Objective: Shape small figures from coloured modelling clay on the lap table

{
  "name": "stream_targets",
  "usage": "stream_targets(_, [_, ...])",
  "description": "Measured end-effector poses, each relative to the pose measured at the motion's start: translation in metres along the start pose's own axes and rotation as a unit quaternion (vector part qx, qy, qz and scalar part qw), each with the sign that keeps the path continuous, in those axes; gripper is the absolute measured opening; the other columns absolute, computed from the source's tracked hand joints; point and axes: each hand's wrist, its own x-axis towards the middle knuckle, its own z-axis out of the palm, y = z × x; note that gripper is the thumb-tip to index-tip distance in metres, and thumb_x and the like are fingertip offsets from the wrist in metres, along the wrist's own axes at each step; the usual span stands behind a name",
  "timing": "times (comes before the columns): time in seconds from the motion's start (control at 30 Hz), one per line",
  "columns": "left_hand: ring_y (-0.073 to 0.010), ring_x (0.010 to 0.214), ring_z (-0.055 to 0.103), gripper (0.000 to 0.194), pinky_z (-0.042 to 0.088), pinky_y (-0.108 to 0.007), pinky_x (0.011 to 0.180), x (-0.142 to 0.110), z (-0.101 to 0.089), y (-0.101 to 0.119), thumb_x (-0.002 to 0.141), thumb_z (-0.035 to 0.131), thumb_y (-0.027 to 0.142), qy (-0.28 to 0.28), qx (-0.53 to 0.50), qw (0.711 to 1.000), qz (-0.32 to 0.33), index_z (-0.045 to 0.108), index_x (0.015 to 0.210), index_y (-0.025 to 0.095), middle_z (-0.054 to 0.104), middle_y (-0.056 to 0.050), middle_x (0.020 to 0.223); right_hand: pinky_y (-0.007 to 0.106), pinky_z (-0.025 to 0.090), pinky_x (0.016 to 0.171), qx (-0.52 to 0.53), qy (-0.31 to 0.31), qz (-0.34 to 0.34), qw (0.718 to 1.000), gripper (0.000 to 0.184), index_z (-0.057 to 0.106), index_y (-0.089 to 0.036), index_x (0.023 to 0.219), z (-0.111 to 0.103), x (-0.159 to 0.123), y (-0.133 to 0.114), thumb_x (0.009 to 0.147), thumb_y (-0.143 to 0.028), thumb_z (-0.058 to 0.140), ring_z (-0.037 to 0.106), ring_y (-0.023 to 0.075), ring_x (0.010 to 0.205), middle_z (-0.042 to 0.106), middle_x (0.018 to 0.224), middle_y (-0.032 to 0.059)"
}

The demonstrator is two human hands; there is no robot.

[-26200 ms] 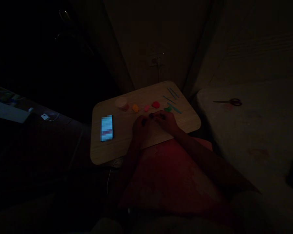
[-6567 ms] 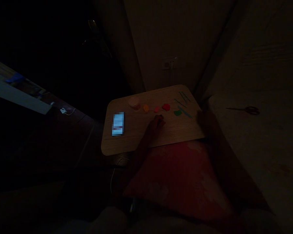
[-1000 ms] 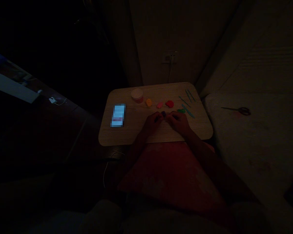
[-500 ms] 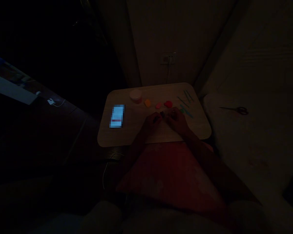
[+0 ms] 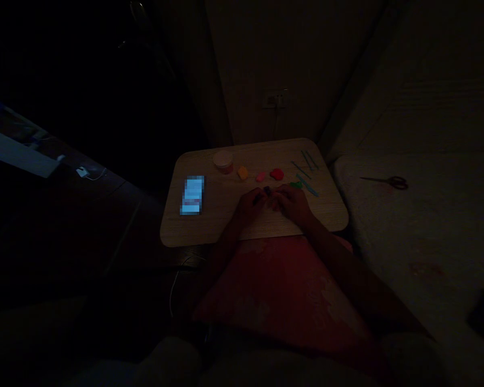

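The scene is very dark. My left hand (image 5: pixel 250 203) and my right hand (image 5: pixel 292 201) meet over the middle of a small wooden lap table (image 5: pixel 210 226), fingers curled round a small dark lump (image 5: pixel 267 191) pinched between them. Beyond the hands lie an orange clay piece (image 5: pixel 242 172), a pink piece (image 5: pixel 260 177), a red piece (image 5: pixel 277 173) and a green piece (image 5: pixel 295 185). Several thin teal modelling sticks (image 5: pixel 306 172) lie at the table's far right. A small pale tub (image 5: pixel 223 160) stands at the far edge.
A lit phone (image 5: pixel 192 194) lies on the table's left part. A red cushion (image 5: pixel 282 295) sits under my forearms. Scissors (image 5: pixel 387 181) rest on the pale bed surface to the right. A wall socket (image 5: pixel 275 99) with a cord is behind the table.
Both hands stay together over the table's middle, pinching the small dark lump. The view has shifted slightly; my right hand now covers less of the green piece.
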Motion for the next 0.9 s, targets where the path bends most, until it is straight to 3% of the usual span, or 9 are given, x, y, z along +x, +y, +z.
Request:
stream_targets(0.13, [-0.0142, 0.077, 0.055, 0.015, 0.045, -0.027, 0.077, 0.0, -0.001, 0.001, 0.093, 0.058, 0.032, 0.0, 0.009, 1.0, -0.007, 0.062, 0.088, 0.018, 0.063, 0.0, 0.082, 0.028, 0.039, 0.055, -0.062, 0.013, -0.023, 0.998, 0.051, 0.053, -0.021, 0.058, -0.002, -0.001, -0.003, 0.098, -0.054, 0.053, 0.05, 0.0139, 0.052, 0.053, 0.053, -0.0004])
stream_targets(0.27, [-0.0142, 0.079, 0.055, 0.017, 0.045, -0.027, 0.078, 0.0, -0.002, 0.002, 0.094, 0.058, 0.033, -0.001, 0.01, 1.0, -0.01, 0.061, 0.086, 0.018, 0.062, 0.001, 0.082, 0.029, 0.036, 0.058, -0.064, 0.08, -0.043, 0.994, 0.05, 0.042, -0.023, 0.061, -0.004, 0.003, 0.0, 0.098, -0.056, 0.05, 0.043, 0.0143, 0.059, 0.044, 0.059, -0.0017])
stream_targets(0.4, [-0.014, 0.078, 0.054, 0.018, 0.044, -0.026, 0.078, 0.0, -0.002, 0.001, 0.094, 0.058, 0.034, -0.002, 0.009, 1.0, -0.001, 0.061, 0.087, 0.018, 0.062, 0.001, 0.082, 0.03, 0.041, 0.065, -0.038, 0.105, -0.067, 0.991, 0.035, 0.05, -0.023, 0.074, -0.003, 0.006, 0.005, 0.096, -0.049, 0.055, 0.049, 0.016, 0.068, 0.051, 0.069, -0.001])
stream_targets(0.5, [-0.0134, 0.075, 0.052, 0.017, 0.043, -0.026, 0.074, 0.0, -0.001, 0.0, 0.094, 0.057, 0.033, -0.002, 0.013, 1.0, -0.009, 0.06, 0.086, 0.018, 0.06, 0.001, 0.079, 0.03, 0.045, 0.064, 0.007, 0.077, -0.054, 0.996, 0.026, 0.06, -0.022, 0.087, -0.001, 0.006, 0.009, 0.09, -0.047, 0.065, 0.056, 0.0165, 0.067, 0.061, 0.074, 0.0])
stream_targets(0.63, [-0.0134, 0.075, 0.052, 0.018, 0.042, -0.025, 0.073, 0.001, 0.0, -0.002, 0.094, 0.057, 0.033, -0.001, 0.009, 1.0, -0.01, 0.061, 0.085, 0.018, 0.061, 0.001, 0.079, 0.032, 0.053, 0.066, 0.037, 0.026, -0.042, 0.998, 0.029, 0.07, -0.021, 0.095, 0.001, 0.005, 0.009, 0.09, -0.049, 0.066, 0.067, 0.0182, 0.068, 0.074, 0.083, 0.0047])
stream_targets(0.73, [-0.0134, 0.073, 0.053, 0.017, 0.042, -0.025, 0.072, 0.001, 0.0, -0.005, 0.093, 0.057, 0.032, 0.001, 0.003, 1.0, -0.006, 0.062, 0.087, 0.018, 0.061, 0.001, 0.079, 0.032, 0.055, 0.064, 0.046, 0.034, -0.041, 0.998, 0.033, 0.074, -0.021, 0.1, 0.001, 0.005, 0.009, 0.095, -0.05, 0.06, 0.069, 0.0175, 0.065, 0.078, 0.093, 0.0074])
stream_targets(0.9, [-0.0135, 0.074, 0.055, 0.017, 0.044, -0.026, 0.073, 0.0, 0.0, -0.006, 0.095, 0.057, 0.031, 0.003, 0.018, 1.0, 0.002, 0.063, 0.088, 0.017, 0.063, 0.001, 0.08, 0.032, 0.056, 0.061, 0.052, 0.044, -0.027, 0.997, 0.029, 0.076, -0.02, 0.098, 0.001, 0.006, 0.01, 0.089, -0.046, 0.068, 0.071, 0.0182, 0.063, 0.079, 0.087, 0.0067])
